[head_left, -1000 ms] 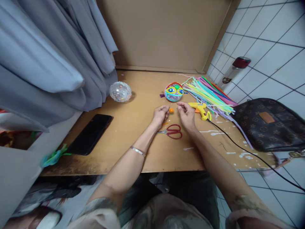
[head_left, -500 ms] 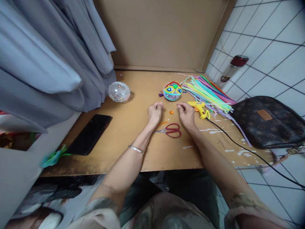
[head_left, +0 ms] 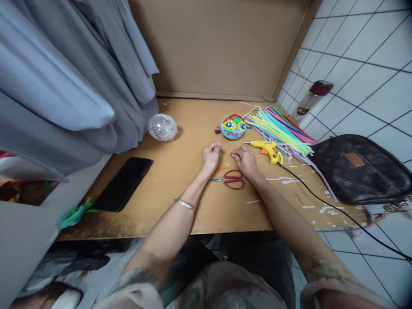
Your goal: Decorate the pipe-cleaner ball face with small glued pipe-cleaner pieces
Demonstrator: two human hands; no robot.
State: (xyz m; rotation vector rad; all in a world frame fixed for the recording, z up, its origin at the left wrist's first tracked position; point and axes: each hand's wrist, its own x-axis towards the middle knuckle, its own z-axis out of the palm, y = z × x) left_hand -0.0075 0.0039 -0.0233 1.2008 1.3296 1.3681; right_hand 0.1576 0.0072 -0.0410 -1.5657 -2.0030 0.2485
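Note:
My left hand [head_left: 211,157] is closed, thumb against the curled fingers; whatever it may hold is hidden. My right hand [head_left: 245,159] reaches down to the table, its thumb and finger pinched at a small orange piece [head_left: 231,154], mostly covered by the fingertips. Just below the hands lie scissors [head_left: 234,179] with red handles and a short orange strip [head_left: 221,169]. Beyond them sits a clear ball [head_left: 233,127] decorated with coloured pipe cleaners like a face. A yellow glue gun [head_left: 265,148] rests to the right of my right hand, its nozzle pointing left.
A plain clear ball [head_left: 162,127] stands at the back left, by a grey curtain [head_left: 128,86]. Nearer lies a black phone [head_left: 124,184]. Coloured pipe cleaners [head_left: 280,131], a brown patterned bag [head_left: 363,171] and a black cord [head_left: 318,195] occupy the right side.
My right hand has moved left and down, away from the glue gun's nozzle, onto the small orange piece. My left hand stays closed in nearly the same place.

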